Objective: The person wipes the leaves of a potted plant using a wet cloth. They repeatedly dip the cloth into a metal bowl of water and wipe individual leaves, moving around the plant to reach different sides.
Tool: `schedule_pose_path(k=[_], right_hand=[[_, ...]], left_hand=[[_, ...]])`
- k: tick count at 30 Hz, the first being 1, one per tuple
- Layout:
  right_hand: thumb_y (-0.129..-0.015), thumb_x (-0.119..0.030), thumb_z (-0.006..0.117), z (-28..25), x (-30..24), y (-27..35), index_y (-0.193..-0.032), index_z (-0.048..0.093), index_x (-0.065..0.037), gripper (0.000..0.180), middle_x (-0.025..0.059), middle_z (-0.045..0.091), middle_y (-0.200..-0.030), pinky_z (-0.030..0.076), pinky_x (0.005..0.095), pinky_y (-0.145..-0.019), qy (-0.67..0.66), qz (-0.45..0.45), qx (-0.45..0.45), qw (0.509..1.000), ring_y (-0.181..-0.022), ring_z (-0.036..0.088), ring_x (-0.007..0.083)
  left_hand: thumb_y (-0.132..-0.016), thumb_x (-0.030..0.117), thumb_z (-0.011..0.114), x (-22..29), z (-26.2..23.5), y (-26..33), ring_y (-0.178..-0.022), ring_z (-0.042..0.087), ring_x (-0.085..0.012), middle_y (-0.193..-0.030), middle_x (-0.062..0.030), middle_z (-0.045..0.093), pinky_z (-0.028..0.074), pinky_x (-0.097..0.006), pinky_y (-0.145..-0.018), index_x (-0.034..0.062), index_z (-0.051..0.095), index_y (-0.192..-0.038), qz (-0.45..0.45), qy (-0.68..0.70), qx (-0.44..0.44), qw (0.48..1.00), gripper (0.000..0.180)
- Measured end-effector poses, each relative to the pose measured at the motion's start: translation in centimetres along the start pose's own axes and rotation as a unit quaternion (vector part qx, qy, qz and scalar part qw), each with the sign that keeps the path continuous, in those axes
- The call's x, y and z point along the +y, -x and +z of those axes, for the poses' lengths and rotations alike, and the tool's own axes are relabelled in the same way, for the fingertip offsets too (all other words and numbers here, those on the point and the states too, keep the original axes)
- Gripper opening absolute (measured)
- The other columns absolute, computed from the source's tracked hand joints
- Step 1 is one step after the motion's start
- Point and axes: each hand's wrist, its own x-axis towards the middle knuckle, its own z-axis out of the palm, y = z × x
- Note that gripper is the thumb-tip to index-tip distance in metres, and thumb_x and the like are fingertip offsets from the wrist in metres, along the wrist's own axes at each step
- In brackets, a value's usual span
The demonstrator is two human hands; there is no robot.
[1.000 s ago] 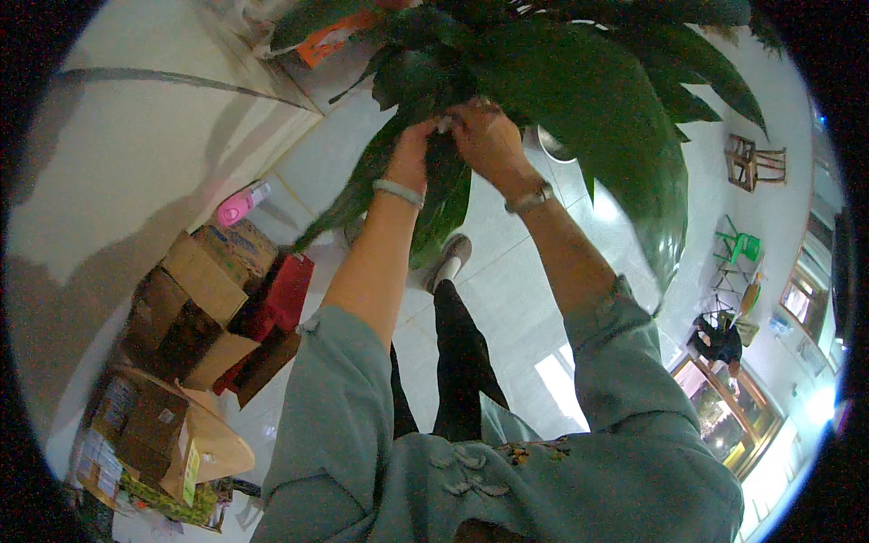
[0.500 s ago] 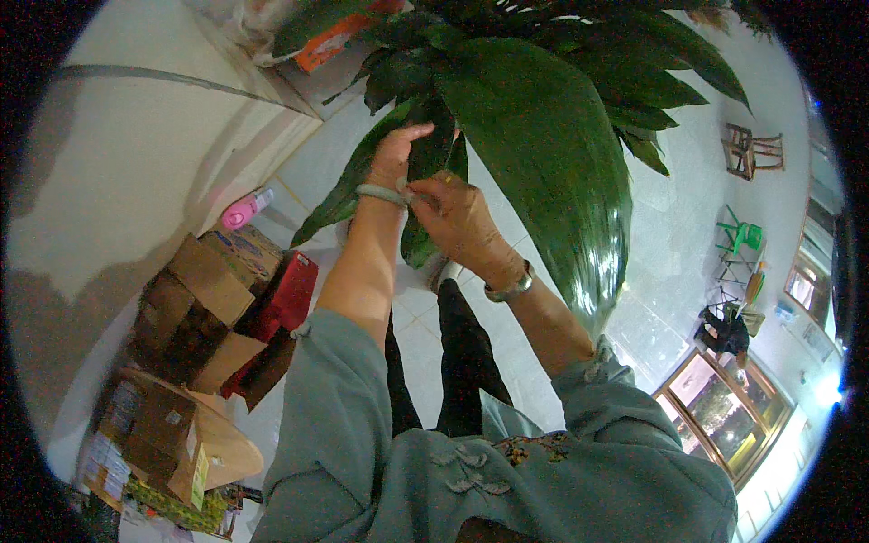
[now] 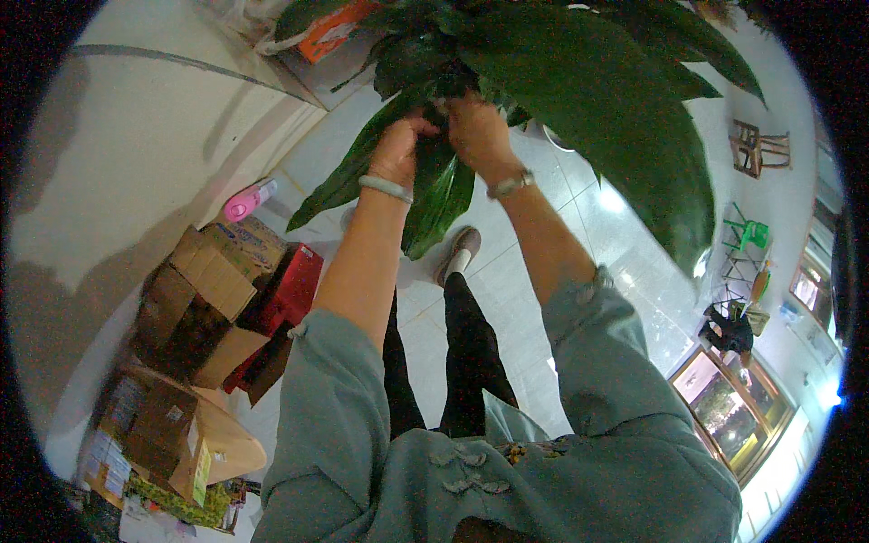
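A tall plant with broad dark green leaves fills the top of the view. Both my hands reach up into its middle. My left hand, with a pale bangle on the wrist, is closed around a long drooping leaf. Right beside it, my right hand, wearing a wristwatch, grips the leaf bases near the stem. The fingertips of both hands are partly hidden among the leaves. My grey-green sleeves are pushed back to the elbows.
Cardboard boxes and a red box are stacked on the tiled floor at the left by a white wall. A pink bottle stands behind them. A wooden chair and a green stool stand at the far right.
My right hand has gone back up from beside my left wrist into the plant's middle. My left hand has closed on the drooping leaf.
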Motion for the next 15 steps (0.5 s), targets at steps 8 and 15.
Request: schedule_pose_path(k=[8, 15], right_hand=[[-0.085, -0.014, 0.063, -3.9, -2.5, 10.1, -0.103, 0.068, -0.002, 0.022, 0.0121, 0.066, -0.088, 0.050, 0.0308, -0.068, -0.326, -0.046, -0.019, 0.944, -0.074, 0.062, 0.0196], [-0.087, -0.018, 0.064, -1.9, -0.5, 10.6, -0.106, 0.068, 0.000, 0.026, 0.0069, 0.066, -0.077, 0.048, 0.0269, -0.064, -0.458, 0.161, -0.103, 0.868, -0.068, 0.057, 0.0101]], left_hand=[[-0.084, 0.022, 0.063, 1.4, -0.2, 2.9, -0.092, 0.059, -0.0221, -0.099, -0.0083, 0.063, 0.046, -0.036, -0.084, 0.0031, 0.061, -0.106, 0.068, -0.004, 0.043, 0.997, 0.029], [-0.083, 0.033, 0.068, 9.3, -1.7, 6.9, -0.118, 0.052, -0.0336, -0.125, -0.0269, 0.054, 0.039, -0.039, -0.101, -0.0131, 0.043, -0.128, 0.298, -0.527, 0.124, 0.786, 0.070]])
